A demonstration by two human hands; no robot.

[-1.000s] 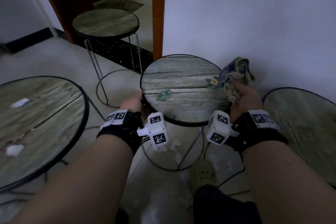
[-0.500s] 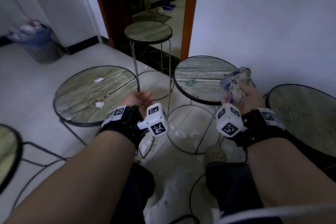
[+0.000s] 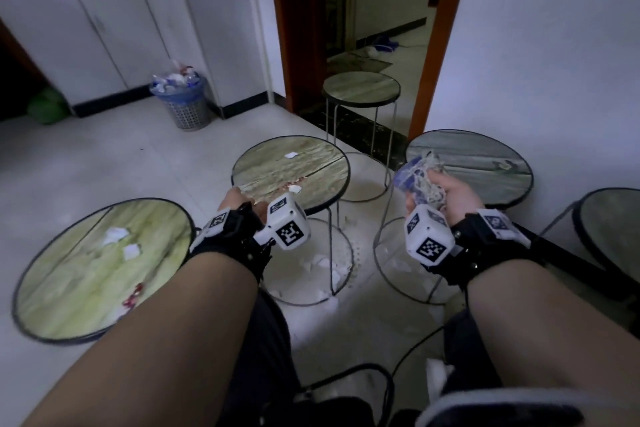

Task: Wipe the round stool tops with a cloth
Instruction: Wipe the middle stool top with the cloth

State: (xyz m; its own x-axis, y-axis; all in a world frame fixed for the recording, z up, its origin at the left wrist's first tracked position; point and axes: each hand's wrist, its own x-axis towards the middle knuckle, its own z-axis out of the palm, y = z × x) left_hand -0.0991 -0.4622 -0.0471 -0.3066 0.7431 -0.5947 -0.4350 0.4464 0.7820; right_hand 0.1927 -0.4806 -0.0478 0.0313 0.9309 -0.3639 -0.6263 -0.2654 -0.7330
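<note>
Cloth bunched in right hand; left hand mostly hidden behind wrist gear, grip unclear.

Black wrist straps carry white cubes printed with black square codes.

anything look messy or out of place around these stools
Yes. White paper scraps lie on the middle stool top and the left stool top, which also show small red bits. More white scraps litter the floor under the stools. The right hand holds the crumpled cloth off any stool.
</note>
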